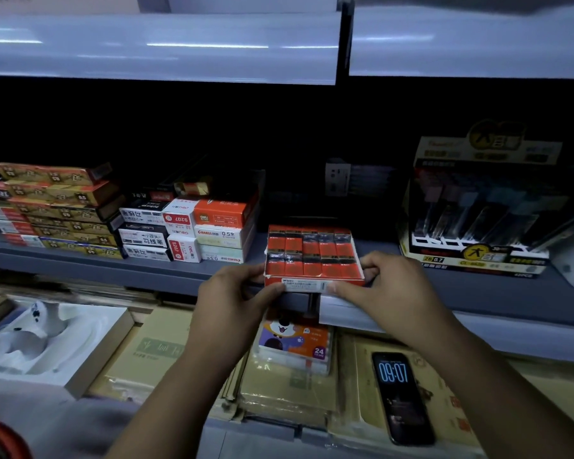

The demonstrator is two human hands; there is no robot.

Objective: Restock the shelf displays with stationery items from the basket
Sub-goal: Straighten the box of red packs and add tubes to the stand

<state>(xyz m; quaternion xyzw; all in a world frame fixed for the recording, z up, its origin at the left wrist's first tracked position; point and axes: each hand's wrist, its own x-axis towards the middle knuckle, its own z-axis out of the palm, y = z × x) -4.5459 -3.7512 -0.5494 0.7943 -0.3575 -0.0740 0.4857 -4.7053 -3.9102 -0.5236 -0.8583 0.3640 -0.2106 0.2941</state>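
A flat open box of red and black erasers (pixel 312 255) rests at the front edge of the grey shelf (pixel 166 270), in the middle of the head view. My left hand (pixel 236 294) grips its near left corner. My right hand (pixel 390 288) grips its near right corner, thumb on the white label strip. A red basket rim (pixel 0 438) shows at the bottom left corner.
Stacked pen and refill boxes (pixel 183 228) fill the shelf to the left, gold boxes (pixel 60 210) further left. A tall yellow and black display box (pixel 478 213) stands to the right. Below lie cardboard packs, a crayon box (pixel 295 344), a phone (pixel 400 397) and a white tray (pixel 47 342).
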